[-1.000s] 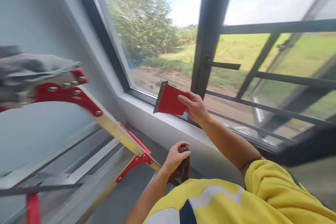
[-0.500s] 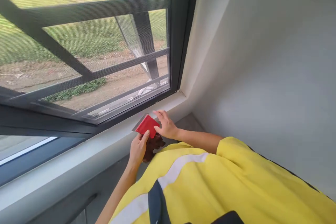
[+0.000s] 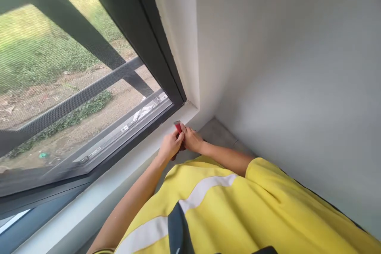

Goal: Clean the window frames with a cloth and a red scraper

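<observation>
A red scraper (image 3: 178,127) with a thin grey blade edge is seen nearly end-on in front of the window sill. My left hand (image 3: 170,145) is closed on its left side, with the thumb along it. From the other side, my right hand (image 3: 192,139) grips it too, the fingers touching or nearly touching those of the left. Most of the scraper is hidden behind the fingers. Both hands are close to the right end of the white sill (image 3: 143,149).
A dark window frame (image 3: 175,97) with a mesh screen and bars rises at left. Metal hinge hardware (image 3: 145,112) lies along its bottom track. A white wall (image 3: 285,87) stands at right, with grey floor tiles (image 3: 218,135) below the corner.
The scraper has turned from its broad face showing to nearly edge-on. My right hand has closed on it, and both hands are closer together. The view has swung right and rotated.
</observation>
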`<state>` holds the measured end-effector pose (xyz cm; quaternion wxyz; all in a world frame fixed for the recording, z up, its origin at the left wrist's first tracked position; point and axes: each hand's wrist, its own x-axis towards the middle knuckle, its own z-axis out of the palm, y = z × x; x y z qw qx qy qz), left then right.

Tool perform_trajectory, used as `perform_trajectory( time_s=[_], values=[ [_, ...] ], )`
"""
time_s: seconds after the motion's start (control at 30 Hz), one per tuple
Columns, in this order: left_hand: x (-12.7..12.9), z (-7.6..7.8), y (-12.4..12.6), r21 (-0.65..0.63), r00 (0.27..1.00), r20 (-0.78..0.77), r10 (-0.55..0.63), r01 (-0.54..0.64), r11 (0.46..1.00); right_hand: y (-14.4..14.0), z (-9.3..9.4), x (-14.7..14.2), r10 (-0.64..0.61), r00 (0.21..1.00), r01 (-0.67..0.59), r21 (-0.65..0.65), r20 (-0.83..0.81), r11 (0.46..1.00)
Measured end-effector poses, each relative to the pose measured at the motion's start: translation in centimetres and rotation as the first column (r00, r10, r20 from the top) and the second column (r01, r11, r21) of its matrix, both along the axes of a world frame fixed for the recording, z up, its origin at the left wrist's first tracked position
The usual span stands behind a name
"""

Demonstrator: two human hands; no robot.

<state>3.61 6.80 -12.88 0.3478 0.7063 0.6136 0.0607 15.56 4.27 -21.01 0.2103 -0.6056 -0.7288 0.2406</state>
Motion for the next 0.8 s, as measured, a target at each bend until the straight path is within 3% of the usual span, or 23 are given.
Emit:
perform_trajectory(
  time_s=[0.1,0.17,0.3,0.43,0.57,0.8],
  values=[
    [0.9,0.1,1.2,-0.014,0.993,-0.051,-0.107,0.106,0.994,1.2,0.2,1.0,-0.07,0.997,0.064,-0.145,-0.04,0.987],
    [1.1,0.4,1.5,-0.035,0.996,-0.024,-0.087,0.087,0.996,1.9,0.5,1.4,-0.164,0.979,0.132,-0.237,-0.118,0.963],
    [0.2,0.9,1.1,-0.093,0.994,0.07,0.082,-0.075,0.993,3.2,0.8,1.2,-0.311,0.863,0.132,-0.416,-0.399,0.9],
    [-2.2,1.6,0.1,-0.167,0.953,0.151,0.262,-0.236,0.957,5.3,-0.2,0.6,-0.48,0.674,0.118,-0.559,-0.561,0.821],
    [-4.4,2.3,-1.0,-0.261,0.919,0.205,0.338,-0.281,0.924,8.7,-1.4,0.4,-0.65,0.458,0.198,-0.643,-0.606,0.74],
    [-5.0,2.4,-2.4,-0.197,0.914,0.186,0.36,-0.325,0.925,12.5,-1.6,-1.0,-0.722,0.385,0.235,-0.696,-0.574,0.679]
  ],
)
